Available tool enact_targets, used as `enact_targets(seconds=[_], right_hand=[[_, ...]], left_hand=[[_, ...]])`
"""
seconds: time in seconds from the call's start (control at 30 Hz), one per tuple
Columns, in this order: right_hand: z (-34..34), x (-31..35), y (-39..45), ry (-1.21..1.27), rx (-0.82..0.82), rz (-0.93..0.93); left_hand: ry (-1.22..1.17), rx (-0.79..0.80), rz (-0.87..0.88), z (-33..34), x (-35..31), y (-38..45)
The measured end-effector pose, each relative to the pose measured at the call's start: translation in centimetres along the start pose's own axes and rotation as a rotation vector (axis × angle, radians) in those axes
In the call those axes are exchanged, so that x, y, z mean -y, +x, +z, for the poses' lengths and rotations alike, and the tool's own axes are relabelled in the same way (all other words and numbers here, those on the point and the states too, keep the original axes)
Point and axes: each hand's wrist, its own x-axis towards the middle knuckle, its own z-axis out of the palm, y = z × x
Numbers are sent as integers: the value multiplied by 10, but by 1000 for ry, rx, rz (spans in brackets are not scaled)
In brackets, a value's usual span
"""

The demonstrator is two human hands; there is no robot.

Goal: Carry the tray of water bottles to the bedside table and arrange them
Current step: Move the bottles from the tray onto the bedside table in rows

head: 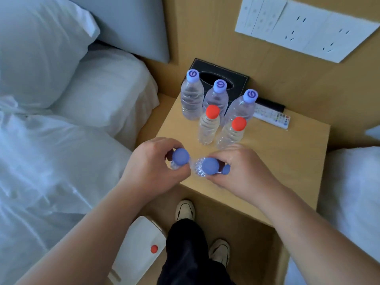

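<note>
Several clear water bottles stand on the wooden bedside table (pixel 287 153): three with pale purple caps (pixel 192 93) at the back and two with red caps (pixel 209 126) in front of them. At the table's near edge, my left hand (pixel 150 167) grips one blue-capped bottle (pixel 180 156) by its neck. My right hand (pixel 242 171) holds two blue-capped bottles (pixel 210 166), the second cap peeking out between my fingers. The three held bottles are upright and close together. No tray is clearly seen on the table.
A black tissue box (pixel 222 76) and a remote control (pixel 273 117) lie behind the bottles. Beds with white pillows flank the table left and right. A white object with a red button (pixel 141 247) sits on the floor by my feet. Wall sockets (pixel 304 27) are above.
</note>
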Motion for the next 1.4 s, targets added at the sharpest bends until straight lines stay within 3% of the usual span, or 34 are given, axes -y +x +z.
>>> enact_targets(seconds=[0.4,0.67,1.0,1.23,1.4], right_hand=[[17,-6,52,-14,-32,137],[19,0,59,-136,-46,172],[26,-8,41,-61,-195,261],[24,-13,40,-12,-300,253],[25,-13,39,-125,-299,222]], left_hand=[[-42,155,90,2,46,73],[-66,109,41,10,60,87],[-43,211,-38,15,68,83],[-42,171,-46,13,71,75],[-107,122,-70,17,71,70]])
